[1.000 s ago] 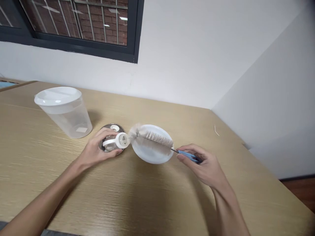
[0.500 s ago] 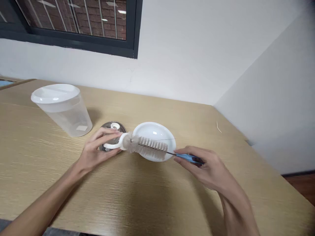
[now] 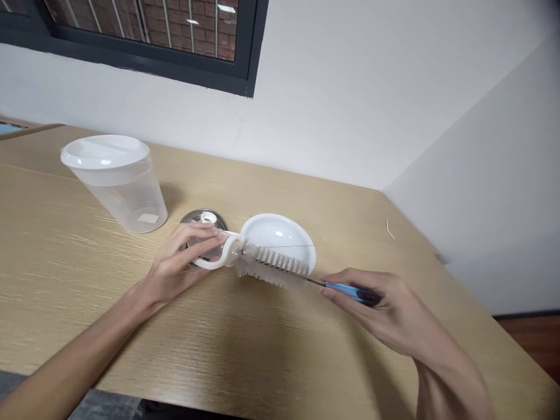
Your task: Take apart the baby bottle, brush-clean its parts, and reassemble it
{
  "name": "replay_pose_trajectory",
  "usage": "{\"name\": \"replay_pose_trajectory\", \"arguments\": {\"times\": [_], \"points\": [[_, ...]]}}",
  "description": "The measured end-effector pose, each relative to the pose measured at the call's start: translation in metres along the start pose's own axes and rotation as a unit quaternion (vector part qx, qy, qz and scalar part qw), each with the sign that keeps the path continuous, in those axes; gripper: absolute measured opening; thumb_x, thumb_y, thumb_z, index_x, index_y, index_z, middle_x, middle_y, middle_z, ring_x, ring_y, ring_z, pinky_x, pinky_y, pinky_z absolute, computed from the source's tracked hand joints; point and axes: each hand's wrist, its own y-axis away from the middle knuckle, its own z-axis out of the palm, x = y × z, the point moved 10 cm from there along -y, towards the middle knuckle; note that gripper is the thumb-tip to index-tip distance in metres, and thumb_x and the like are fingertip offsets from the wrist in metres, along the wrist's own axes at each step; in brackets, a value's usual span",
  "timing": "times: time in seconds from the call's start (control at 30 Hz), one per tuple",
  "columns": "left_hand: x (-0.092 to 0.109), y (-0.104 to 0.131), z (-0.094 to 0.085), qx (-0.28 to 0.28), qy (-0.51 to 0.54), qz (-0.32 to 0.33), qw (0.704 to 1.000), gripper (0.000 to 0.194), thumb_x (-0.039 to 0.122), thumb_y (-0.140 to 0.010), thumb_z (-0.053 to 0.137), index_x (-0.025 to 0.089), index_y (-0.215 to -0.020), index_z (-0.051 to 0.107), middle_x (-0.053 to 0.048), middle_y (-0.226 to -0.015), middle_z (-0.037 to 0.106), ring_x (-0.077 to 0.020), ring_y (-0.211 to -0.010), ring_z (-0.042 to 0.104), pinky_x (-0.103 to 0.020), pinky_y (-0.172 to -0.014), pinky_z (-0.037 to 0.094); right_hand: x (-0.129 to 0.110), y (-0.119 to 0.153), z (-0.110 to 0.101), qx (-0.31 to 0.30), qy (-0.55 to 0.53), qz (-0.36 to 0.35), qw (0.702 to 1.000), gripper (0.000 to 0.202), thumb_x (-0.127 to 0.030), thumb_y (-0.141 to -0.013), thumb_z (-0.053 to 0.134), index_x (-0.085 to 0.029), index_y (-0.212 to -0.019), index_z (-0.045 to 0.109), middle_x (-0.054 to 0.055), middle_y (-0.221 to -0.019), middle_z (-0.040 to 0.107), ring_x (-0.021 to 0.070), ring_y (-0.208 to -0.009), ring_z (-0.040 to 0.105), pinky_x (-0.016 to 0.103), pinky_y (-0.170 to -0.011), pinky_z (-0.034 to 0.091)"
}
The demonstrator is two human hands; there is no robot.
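Bottle brush (image 3: 283,268), handle pinched by the right hand (image 3: 389,306), points left, bristly tip meeting the mouth of the handled bottle (image 3: 228,251) gripped in the left hand (image 3: 171,269).

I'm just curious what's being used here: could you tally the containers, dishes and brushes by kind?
Lidded pitcher: 1
Handled bottle, in the left hand: 1
Dishes, one white dish and one metal dish: 2
Bottle brush, in the right hand: 1
Total: 5
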Motion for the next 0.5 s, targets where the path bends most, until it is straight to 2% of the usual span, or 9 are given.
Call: {"name": "replay_pose_trajectory", "arguments": {"times": [0.2,0.33,0.5], "points": [[0.003,0.0,0.001,-0.001,0.013,0.01,1.0,0.057,0.01,-0.086,0.078,0.022,-0.139,0.062,-0.012,-0.118,0.069,-0.0297,-0.119,0.066,-0.049,-0.101,0.057,-0.009,0.005,-0.001,-0.016,0.037,0.013,0.999,0.027,-0.043,-0.098,0.062,-0.025,-0.099,0.081,0.0,-0.087,0.082,0.0144,-0.066,0.072,0.023,-0.054,0.052],[0.005,0.0,0.003,-0.003,0.005,0.017,1.0,0.058,0.009,-0.086,0.078,0.022,-0.14,0.062,-0.012,-0.118,0.069,-0.0304,-0.12,0.065,-0.05,-0.1,0.057,-0.014,0.007,-0.002,-0.02,0.053,0.013,0.998,0.029,-0.044,-0.099,0.059,-0.026,-0.103,0.081,-0.001,-0.089,0.082,0.0137,-0.063,0.07,0.023,-0.053,0.05],[0.009,-0.001,0.001,0.008,-0.001,0.024,1.0,0.057,0.009,-0.085,0.078,0.022,-0.138,0.063,-0.012,-0.117,0.069,-0.0309,-0.118,0.066,-0.05,-0.098,0.058,-0.016,0.008,-0.002,-0.049,0.049,0.027,0.997,0.034,-0.047,-0.1,0.055,-0.024,-0.094,0.08,0.0,-0.085,0.08,0.015,-0.061,0.067,0.025,-0.05,0.047]]}}
